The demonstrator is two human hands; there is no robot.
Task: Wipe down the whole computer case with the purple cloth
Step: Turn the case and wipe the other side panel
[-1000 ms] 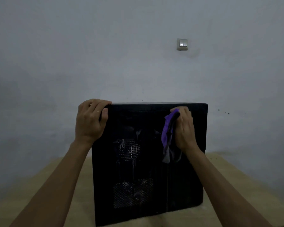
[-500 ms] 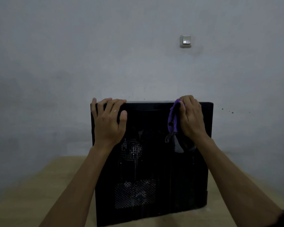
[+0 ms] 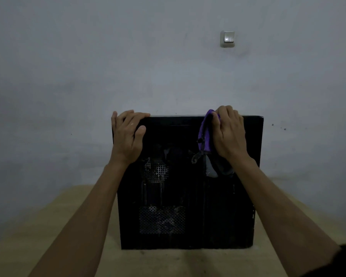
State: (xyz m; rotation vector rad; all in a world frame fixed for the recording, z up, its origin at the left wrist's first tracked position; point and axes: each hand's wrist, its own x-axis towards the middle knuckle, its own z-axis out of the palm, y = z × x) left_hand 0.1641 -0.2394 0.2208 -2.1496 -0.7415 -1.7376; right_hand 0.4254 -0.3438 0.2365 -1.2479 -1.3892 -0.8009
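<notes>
We find a black computer case (image 3: 188,196) standing upright on a pale wooden table (image 3: 48,226), set toward the table's far edge with a flat side facing us. The case is box-shaped with squared corners; its surface is dark and matte, and the dim light hides finer detail. Two perforated mesh grilles show on the left half of that face, one above the other.

At the case's upper left corner we note the left hand (image 3: 127,134). Its fingers are hooked over the top edge, fairly close together, and the thumb lies against the facing side just below that edge. It holds the corner and carries nothing else.

Right of centre along the top edge we note the purple cloth (image 3: 205,134). It is soft and bunched, draped from the top edge down the facing side. A darker grey-black part hangs from its lower end; we cannot tell whether that belongs to the same cloth.

The right hand (image 3: 229,132) sits just right of the cloth, fingers curled over it at the top edge and pressing it against the case.

A pale, plain wall (image 3: 88,66) rises behind the table, bearing a small square switch (image 3: 227,39) high up and right of centre.
</notes>
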